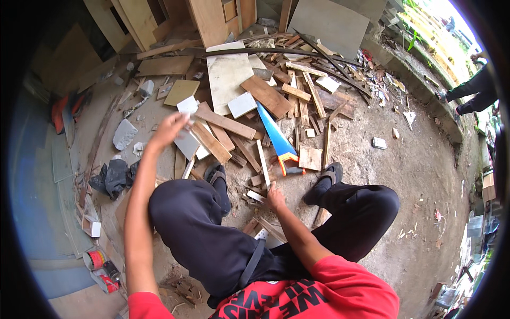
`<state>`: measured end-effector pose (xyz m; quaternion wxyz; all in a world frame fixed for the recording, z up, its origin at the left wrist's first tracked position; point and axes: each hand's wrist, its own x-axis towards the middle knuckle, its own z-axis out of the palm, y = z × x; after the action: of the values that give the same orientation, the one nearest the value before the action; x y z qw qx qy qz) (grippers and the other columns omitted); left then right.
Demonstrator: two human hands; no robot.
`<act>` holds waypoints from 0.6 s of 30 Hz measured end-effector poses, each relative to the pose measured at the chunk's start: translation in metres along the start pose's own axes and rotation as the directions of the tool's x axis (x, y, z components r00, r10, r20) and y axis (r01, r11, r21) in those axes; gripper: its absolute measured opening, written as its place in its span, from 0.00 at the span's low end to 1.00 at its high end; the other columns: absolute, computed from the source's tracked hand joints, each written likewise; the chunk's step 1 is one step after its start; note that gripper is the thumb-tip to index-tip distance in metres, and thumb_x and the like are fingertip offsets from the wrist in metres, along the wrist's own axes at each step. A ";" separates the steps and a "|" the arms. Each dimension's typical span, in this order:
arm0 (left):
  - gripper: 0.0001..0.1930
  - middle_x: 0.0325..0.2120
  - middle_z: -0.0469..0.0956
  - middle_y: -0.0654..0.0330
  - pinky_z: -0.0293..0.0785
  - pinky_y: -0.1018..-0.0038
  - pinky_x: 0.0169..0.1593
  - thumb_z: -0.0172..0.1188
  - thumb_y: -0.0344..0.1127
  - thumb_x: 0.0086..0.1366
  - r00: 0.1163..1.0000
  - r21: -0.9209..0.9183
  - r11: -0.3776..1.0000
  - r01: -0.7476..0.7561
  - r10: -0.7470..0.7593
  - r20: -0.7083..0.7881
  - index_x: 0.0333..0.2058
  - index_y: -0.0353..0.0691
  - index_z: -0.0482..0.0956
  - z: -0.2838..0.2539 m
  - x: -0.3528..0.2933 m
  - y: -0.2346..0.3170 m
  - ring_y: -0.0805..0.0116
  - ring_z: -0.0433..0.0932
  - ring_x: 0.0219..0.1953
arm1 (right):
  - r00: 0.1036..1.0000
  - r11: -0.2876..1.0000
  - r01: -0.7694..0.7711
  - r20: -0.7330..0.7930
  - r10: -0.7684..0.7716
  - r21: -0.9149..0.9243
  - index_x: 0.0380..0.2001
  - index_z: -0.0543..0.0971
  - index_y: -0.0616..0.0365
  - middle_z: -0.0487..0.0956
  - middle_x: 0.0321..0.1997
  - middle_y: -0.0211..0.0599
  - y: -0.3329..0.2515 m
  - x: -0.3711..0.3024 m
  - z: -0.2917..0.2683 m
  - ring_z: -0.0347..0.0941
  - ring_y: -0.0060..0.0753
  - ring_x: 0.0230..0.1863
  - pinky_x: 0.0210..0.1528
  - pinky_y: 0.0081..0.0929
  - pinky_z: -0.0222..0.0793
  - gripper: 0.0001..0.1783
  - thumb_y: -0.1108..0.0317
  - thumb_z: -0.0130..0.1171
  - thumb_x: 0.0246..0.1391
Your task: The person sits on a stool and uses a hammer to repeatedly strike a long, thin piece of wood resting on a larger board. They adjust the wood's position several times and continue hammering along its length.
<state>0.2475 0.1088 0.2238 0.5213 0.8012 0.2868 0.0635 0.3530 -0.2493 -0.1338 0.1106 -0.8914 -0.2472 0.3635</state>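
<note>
My right hand [275, 197] is closed around the lower end of a narrow pale wood strip [262, 160], which points away from me between my feet. Out to the left, my left hand [172, 128] is raised over the scrap pile, its fingers smeared by motion. A small white block [187, 105] shows just beyond those fingertips; whether they touch it is unclear. A handsaw [274, 130] with a blue blade and orange handle lies on the wood to the right of the strip. Short brown boards [227, 121] lie near my left hand.
Scrap wood and panels spread ahead, with a large pale board [228, 74] among them. A black plastic bag [114, 178] and cans [95, 259] sit at left. A concrete ledge [425, 95] runs along the right, where another person's legs [475, 90] show.
</note>
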 end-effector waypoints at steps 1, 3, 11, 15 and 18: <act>0.26 0.40 0.83 0.59 0.79 0.69 0.40 0.55 0.58 0.70 0.992 0.112 0.986 0.121 -0.122 0.006 0.51 0.41 0.80 -0.002 0.011 -0.039 0.73 0.80 0.39 | 0.999 1.000 -0.007 -0.040 0.007 -0.005 0.72 0.40 0.70 0.72 0.56 0.73 0.008 0.012 0.009 0.73 0.70 0.55 0.59 0.50 0.71 0.63 0.51 0.69 0.48; 0.29 0.41 0.83 0.57 0.80 0.65 0.36 0.58 0.61 0.67 0.931 0.202 0.910 0.361 -0.364 -0.025 0.50 0.39 0.80 0.003 0.012 -0.114 0.72 0.81 0.38 | 0.999 0.988 -0.001 -0.048 0.009 0.151 0.64 0.57 0.68 0.79 0.45 0.65 0.000 0.013 0.013 0.77 0.66 0.50 0.54 0.49 0.74 0.44 0.61 0.65 0.48; 0.25 0.45 0.75 0.54 0.76 0.62 0.45 0.62 0.51 0.64 0.536 -0.253 0.511 0.821 -0.843 0.037 0.53 0.41 0.72 0.119 -0.027 -0.273 0.59 0.77 0.44 | 0.957 0.714 0.286 -0.149 -0.250 0.639 0.53 0.69 0.70 0.81 0.41 0.47 0.013 -0.003 -0.012 0.79 0.36 0.44 0.47 0.36 0.76 0.32 0.64 0.70 0.49; 0.20 0.39 0.75 0.56 0.75 0.66 0.40 0.64 0.45 0.61 0.619 -0.658 0.443 0.609 -0.784 0.045 0.46 0.41 0.72 0.129 -0.031 -0.292 0.61 0.76 0.39 | 0.965 0.657 0.263 -0.174 -0.198 0.707 0.56 0.68 0.71 0.80 0.47 0.52 -0.008 -0.012 -0.007 0.78 0.39 0.48 0.52 0.36 0.74 0.32 0.64 0.67 0.53; 0.16 0.34 0.75 0.57 0.74 0.69 0.36 0.65 0.41 0.60 0.799 -0.903 0.321 0.285 -0.600 0.039 0.41 0.41 0.73 0.131 -0.017 -0.281 0.63 0.76 0.35 | 0.938 0.642 0.339 -0.299 -0.175 0.688 0.58 0.68 0.70 0.80 0.48 0.51 -0.002 -0.010 -0.001 0.78 0.37 0.50 0.53 0.34 0.73 0.30 0.65 0.63 0.56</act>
<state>0.1754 0.0777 -0.0770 0.8002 0.2828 0.4986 0.1764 0.3465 -0.2526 -0.1264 0.5320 -0.7605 -0.1933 0.3182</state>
